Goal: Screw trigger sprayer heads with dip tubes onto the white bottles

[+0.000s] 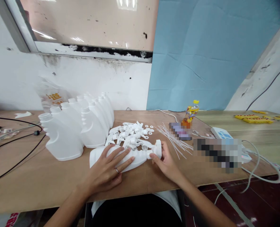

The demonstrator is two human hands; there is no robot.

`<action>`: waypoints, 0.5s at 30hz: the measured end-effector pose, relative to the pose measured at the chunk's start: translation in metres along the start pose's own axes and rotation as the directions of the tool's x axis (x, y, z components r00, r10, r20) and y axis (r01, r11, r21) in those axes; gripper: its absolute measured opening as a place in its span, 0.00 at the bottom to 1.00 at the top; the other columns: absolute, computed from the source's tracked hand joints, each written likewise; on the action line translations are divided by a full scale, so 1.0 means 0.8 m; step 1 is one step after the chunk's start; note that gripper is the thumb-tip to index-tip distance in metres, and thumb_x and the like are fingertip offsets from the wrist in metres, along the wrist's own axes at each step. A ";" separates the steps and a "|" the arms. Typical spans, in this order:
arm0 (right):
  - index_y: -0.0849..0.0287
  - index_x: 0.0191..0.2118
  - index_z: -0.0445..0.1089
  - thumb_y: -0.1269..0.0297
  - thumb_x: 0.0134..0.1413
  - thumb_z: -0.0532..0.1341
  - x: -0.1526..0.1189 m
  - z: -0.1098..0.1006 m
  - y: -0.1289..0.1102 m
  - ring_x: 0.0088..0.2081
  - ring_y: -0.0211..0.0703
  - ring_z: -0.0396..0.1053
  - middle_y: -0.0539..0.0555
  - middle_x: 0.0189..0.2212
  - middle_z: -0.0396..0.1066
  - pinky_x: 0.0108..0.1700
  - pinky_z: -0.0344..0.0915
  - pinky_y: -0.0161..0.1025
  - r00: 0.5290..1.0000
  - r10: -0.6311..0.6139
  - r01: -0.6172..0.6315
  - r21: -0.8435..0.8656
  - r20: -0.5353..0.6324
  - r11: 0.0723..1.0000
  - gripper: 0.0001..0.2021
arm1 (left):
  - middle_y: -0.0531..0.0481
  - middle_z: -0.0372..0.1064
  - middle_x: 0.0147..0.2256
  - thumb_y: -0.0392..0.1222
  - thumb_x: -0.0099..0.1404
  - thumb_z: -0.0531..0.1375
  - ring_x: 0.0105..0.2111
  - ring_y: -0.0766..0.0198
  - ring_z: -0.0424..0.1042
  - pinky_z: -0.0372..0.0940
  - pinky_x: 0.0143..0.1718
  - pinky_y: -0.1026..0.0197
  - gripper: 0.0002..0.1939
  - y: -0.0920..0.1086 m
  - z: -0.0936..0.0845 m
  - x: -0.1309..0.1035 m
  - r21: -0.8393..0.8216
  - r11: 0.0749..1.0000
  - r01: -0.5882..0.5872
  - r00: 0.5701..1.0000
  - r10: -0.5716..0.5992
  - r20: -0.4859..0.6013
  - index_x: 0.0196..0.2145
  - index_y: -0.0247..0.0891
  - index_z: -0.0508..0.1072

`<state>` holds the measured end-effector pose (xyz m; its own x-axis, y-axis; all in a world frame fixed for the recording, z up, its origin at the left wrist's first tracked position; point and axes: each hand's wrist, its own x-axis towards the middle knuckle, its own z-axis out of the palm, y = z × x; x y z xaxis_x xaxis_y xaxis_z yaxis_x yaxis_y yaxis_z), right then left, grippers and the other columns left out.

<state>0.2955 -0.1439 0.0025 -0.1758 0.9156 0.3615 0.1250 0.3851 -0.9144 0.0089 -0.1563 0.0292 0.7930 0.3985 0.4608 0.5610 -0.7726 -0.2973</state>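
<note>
A white plastic bottle lies on its side on the brown table, its neck toward the right. Across its body rests my left hand, fingers spread over the upper side, a ring on one finger. At the neck end my right hand has its thumb and fingers closed round a white spray head, which sits at the bottle's mouth. Just behind the bottle is a pile of loose white spray heads. Small white rings lie beside the pile, and thin white tubes are spread to its right.
Open white bottles stand in rows at the left. A drink bottle stands at the back right, near a blurred flat object. Farther right are a white device, cables and yellow items. Black cables cross the left side.
</note>
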 end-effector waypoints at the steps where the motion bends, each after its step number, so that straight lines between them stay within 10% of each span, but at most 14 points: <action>1: 0.54 0.52 0.55 0.55 0.62 0.62 0.000 -0.001 -0.001 0.43 0.47 0.73 0.56 0.44 0.70 0.46 0.71 0.44 1.000 0.012 -0.012 -0.017 -0.008 1.000 0.19 | 0.42 0.53 0.68 0.35 0.64 0.57 0.63 0.44 0.57 0.48 0.63 0.32 0.35 0.000 0.000 0.000 -0.003 1.000 -0.003 1.000 0.003 0.009 0.68 0.42 0.56; 6: 0.54 0.56 0.54 0.57 0.58 0.66 0.000 -0.001 -0.006 0.56 0.51 0.67 0.60 0.55 0.64 0.58 0.64 0.47 0.998 -0.057 0.056 0.021 0.040 0.998 0.26 | 0.43 0.54 0.67 0.34 0.63 0.57 0.63 0.45 0.57 0.49 0.63 0.33 0.36 -0.001 0.001 0.000 -0.024 1.000 0.012 1.000 -0.012 -0.012 0.68 0.42 0.56; 15: 0.54 0.53 0.56 0.56 0.57 0.67 -0.003 0.001 -0.007 0.48 0.49 0.71 0.56 0.47 0.70 0.51 0.69 0.44 0.999 0.020 -0.022 0.042 0.050 0.999 0.25 | 0.43 0.56 0.66 0.30 0.59 0.57 0.63 0.45 0.58 0.49 0.63 0.32 0.39 -0.001 -0.001 -0.002 -0.055 0.998 -0.006 0.999 0.003 -0.054 0.67 0.43 0.57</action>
<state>0.2942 -0.1484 0.0066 -0.2219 0.9161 0.3339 0.0878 0.3598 -0.9289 0.0070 -0.1568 0.0294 0.7809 0.3688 0.5042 0.5423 -0.8008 -0.2541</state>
